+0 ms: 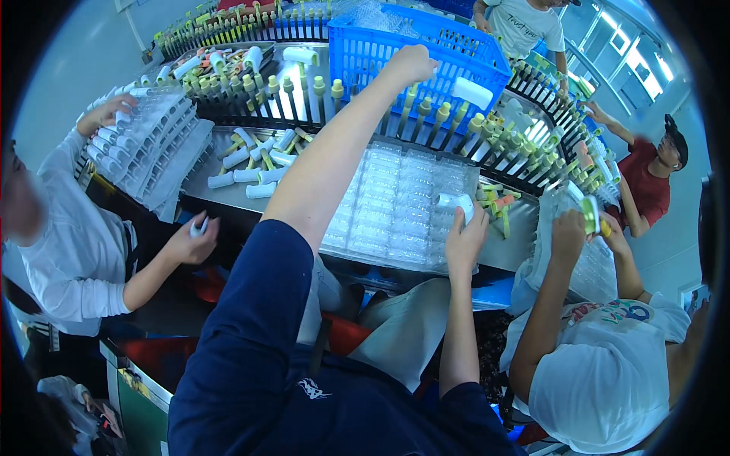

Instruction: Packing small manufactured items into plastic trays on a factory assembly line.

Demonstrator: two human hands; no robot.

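My left hand (411, 64) reaches far out to the front wall of a blue plastic basket (365, 53). Its fingers are curled, and I cannot see whether anything is in them. My right hand (464, 237) holds a small white cylindrical piece (457, 203) at the right edge of a clear plastic blister tray (395, 205). The tray lies on the metal table in front of me. Just beyond it, a curved row of black pegs (426, 125) carries yellow-green capped pieces.
Loose white tubes (255, 173) lie on the metal table at the left, beside a stack of clear trays (148, 144). A co-worker's hand (194, 239) on the left holds a white piece. Another person's hand (569, 232) on the right holds a tray. Two more people stand further back on the right.
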